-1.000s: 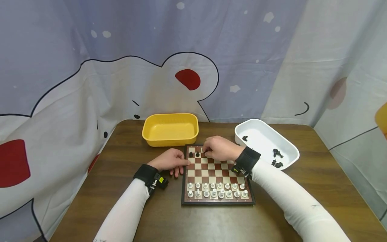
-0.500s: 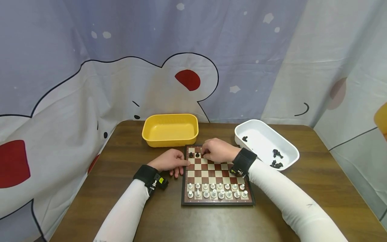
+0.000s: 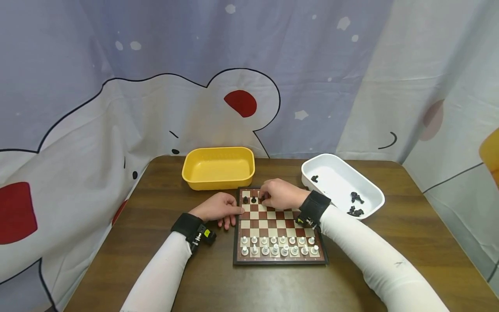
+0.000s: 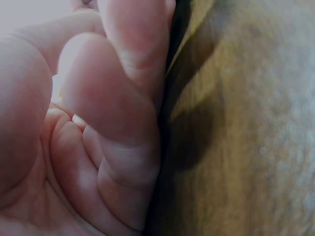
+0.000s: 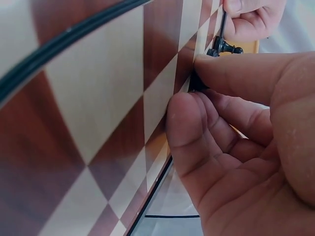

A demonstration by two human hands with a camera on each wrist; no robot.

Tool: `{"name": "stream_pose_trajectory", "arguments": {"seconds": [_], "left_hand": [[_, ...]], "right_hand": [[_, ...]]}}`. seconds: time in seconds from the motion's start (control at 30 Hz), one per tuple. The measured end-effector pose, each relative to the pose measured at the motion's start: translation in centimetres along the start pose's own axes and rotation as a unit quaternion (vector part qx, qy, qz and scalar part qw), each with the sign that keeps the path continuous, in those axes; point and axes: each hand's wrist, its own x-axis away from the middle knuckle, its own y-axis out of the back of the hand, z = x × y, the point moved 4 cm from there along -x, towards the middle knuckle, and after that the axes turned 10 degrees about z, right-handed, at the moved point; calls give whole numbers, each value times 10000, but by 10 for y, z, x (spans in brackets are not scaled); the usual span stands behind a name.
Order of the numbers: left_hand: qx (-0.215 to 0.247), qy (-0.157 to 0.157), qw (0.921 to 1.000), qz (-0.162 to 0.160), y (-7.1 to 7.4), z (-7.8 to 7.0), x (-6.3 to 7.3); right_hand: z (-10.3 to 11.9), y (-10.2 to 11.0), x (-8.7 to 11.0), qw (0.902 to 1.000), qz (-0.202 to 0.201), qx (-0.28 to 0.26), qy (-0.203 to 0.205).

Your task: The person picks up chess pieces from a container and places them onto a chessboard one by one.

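In the head view my right hand [image 3: 282,193] is over the far part of the chessboard [image 3: 261,224]. Thumb and fingertips pinch a small black chess piece [image 5: 198,81] down at the squares; the fingers hide most of it. Two black pawns [image 3: 254,199] stand just left of that hand. White chess pieces [image 3: 274,250] fill the two rows nearest me. My left hand [image 3: 219,207] rests at the board's left edge, one finger reaching onto the border and the others beside it. The left wrist view shows its fingers [image 4: 108,98] loosely bent against the table.
A white tray [image 3: 373,185] with several loose black pieces [image 3: 356,211] lies right of the board. Behind the board's left side is a yellow tray [image 3: 218,187]. The wooden table [image 3: 152,242] runs back to a printed curtain [image 3: 312,78].
My right hand has shifted slightly left and toward me, then stayed nearly still, still pinching the black piece. The left hand keeps its place at the board's edge.
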Motion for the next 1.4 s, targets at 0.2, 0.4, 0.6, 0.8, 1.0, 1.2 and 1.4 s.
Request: {"name": "stream_pose_trajectory", "arguments": {"seconds": [0.2, 0.4, 0.6, 0.8, 1.0, 1.2, 1.4], "left_hand": [[11, 21, 10000, 9, 0, 1, -1], [-9, 4, 10000, 10, 0, 2, -1], [2, 12, 10000, 17, 0, 2, -1], [58, -32, 10000, 22, -1, -1, 0], [32, -70, 10000, 25, 0, 1, -1], [28, -45, 10000, 17, 1, 3, -2], [5, -66, 10000, -3, 1, 1, 0]], "right_hand": [[0, 1, 1, 10000, 20, -7, 1], [1, 4, 6, 9999, 112, -85, -48], [-2, 8, 13, 9999, 103, -93, -57], [-6, 16, 25, 9998, -57, -103, -166], [-18, 33, 40, 9994, -290, -97, -178], [-35, 49, 59, 9980, -561, -67, -279], [-58, 62, 79, 9954, -782, -17, -549]]}}
